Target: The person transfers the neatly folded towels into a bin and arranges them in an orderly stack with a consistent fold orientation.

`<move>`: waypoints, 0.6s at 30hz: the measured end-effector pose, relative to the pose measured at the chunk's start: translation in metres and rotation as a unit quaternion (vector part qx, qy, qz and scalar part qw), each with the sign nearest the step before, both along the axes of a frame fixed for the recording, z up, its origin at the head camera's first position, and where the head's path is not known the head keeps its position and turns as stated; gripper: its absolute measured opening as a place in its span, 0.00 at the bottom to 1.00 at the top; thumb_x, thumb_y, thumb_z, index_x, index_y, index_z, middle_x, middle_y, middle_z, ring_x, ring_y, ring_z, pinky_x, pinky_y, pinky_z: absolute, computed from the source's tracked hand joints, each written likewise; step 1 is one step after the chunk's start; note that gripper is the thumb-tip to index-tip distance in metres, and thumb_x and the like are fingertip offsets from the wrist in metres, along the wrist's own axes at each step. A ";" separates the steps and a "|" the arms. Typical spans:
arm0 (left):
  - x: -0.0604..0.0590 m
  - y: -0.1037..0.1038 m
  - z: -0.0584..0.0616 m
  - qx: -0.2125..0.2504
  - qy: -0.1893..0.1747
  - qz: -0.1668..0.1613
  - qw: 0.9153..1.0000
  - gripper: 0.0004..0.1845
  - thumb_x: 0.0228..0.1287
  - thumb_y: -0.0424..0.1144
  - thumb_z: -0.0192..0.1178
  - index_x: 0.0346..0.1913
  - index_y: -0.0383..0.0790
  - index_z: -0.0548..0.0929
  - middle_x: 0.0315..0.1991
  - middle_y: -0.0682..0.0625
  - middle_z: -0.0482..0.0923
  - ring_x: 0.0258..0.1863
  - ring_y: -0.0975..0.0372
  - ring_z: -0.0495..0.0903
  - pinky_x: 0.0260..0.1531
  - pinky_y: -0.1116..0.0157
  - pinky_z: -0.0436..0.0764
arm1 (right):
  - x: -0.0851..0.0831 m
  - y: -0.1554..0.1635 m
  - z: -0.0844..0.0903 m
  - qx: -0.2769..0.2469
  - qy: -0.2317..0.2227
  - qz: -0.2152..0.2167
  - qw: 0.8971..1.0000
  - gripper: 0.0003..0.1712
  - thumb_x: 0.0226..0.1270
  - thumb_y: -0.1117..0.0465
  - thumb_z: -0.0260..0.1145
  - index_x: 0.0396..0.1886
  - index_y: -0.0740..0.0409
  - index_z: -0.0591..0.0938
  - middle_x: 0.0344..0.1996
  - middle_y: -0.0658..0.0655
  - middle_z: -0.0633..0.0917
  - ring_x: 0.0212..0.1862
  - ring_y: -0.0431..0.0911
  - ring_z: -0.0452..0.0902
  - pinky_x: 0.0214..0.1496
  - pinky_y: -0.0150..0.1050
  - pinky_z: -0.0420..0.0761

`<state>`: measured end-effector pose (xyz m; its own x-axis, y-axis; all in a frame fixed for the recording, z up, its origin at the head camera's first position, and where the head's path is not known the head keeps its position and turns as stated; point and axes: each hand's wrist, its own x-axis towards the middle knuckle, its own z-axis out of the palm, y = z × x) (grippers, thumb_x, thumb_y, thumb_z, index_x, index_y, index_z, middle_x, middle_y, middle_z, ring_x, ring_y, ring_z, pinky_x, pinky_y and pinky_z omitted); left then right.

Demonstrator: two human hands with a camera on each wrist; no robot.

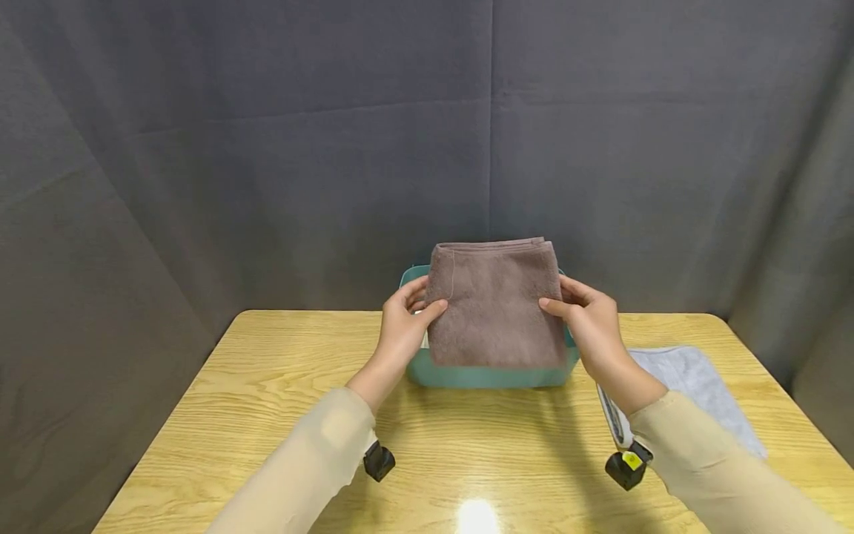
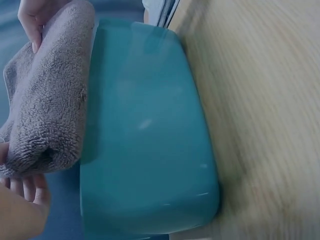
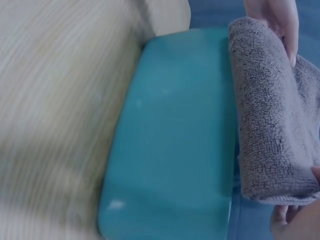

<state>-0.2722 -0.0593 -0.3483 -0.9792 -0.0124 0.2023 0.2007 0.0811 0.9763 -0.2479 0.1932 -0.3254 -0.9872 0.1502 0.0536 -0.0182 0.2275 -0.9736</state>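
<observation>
A folded brown towel (image 1: pixel 495 308) is held up between both hands, over the teal bin (image 1: pixel 490 377). At its left edge my left hand (image 1: pixel 403 319) grips it, thumb on the near face and fingers behind. My right hand (image 1: pixel 590 319) pinches the right edge the same way. Both wrist views show the towel's rounded lower fold (image 2: pixel 55 85) just above the bin's rim, beside its smooth front wall (image 3: pixel 170 135). The towel hides most of the bin's inside in the head view.
A folded light grey cloth (image 1: pixel 694 393) lies on the wooden table (image 1: pixel 287 415) at the right, partly under my right forearm. A dark grey curtain (image 1: pixel 333 185) hangs behind the table's back edge.
</observation>
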 end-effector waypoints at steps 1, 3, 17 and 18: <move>-0.001 0.000 0.001 0.000 -0.001 0.001 1.000 0.27 0.66 0.32 0.65 0.67 0.37 0.74 0.61 0.44 0.77 0.55 0.53 0.76 0.49 0.60 0.81 | -0.002 0.000 0.001 0.000 0.002 -0.001 1.000 0.35 0.69 0.59 0.67 0.74 0.56 0.67 0.65 0.62 0.74 0.66 0.52 0.68 0.66 0.45 0.71; -0.004 0.001 0.004 0.001 -0.001 0.003 1.000 0.27 0.66 0.32 0.66 0.67 0.38 0.74 0.61 0.44 0.76 0.56 0.53 0.76 0.50 0.60 0.80 | -0.005 -0.001 0.003 0.001 0.006 -0.004 1.000 0.35 0.69 0.60 0.66 0.74 0.57 0.68 0.65 0.62 0.74 0.67 0.52 0.68 0.66 0.46 0.70; -0.019 0.005 0.012 0.003 -0.007 0.013 1.000 0.27 0.65 0.31 0.66 0.67 0.38 0.75 0.60 0.44 0.77 0.56 0.52 0.77 0.52 0.58 0.80 | -0.023 -0.004 0.011 -0.020 -0.020 -0.016 0.999 0.35 0.69 0.65 0.65 0.74 0.58 0.66 0.69 0.61 0.71 0.70 0.53 0.65 0.69 0.46 0.67; -0.020 0.005 0.012 0.002 -0.008 0.014 1.000 0.27 0.65 0.31 0.66 0.67 0.38 0.75 0.60 0.43 0.77 0.56 0.52 0.77 0.52 0.58 0.80 | -0.024 -0.004 0.011 -0.029 -0.030 -0.014 0.999 0.36 0.69 0.65 0.65 0.75 0.57 0.66 0.70 0.61 0.69 0.70 0.53 0.63 0.70 0.46 0.66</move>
<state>-0.2925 -0.0542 -0.3365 -0.9816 -0.0397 0.1868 0.1831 0.0823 0.9796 -0.2715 0.1893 -0.3139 -0.9837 0.1791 -0.0146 0.0455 0.1696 -0.9845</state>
